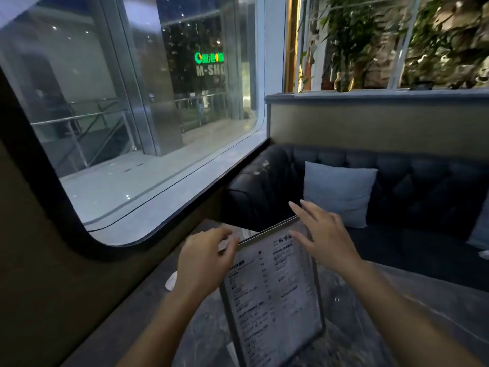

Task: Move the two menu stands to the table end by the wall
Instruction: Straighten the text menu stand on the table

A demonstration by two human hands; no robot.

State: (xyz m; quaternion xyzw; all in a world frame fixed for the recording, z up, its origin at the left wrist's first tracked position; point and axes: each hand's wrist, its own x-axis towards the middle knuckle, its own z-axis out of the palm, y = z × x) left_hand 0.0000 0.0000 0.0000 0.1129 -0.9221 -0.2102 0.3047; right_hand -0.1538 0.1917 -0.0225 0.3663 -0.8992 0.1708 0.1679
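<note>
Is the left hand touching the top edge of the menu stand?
Touching. In the head view, the left hand has its fingertips curled onto the top left corner of the menu stand, with no gap visible.

Dark marbled table (pixel 397 308) runs along the window wall at left. Menu stand (pixel 272 295) sits near centre, tilted back. Small white object (pixel 171 280), identity unclear, lies at the left edge beside the wall.
</note>
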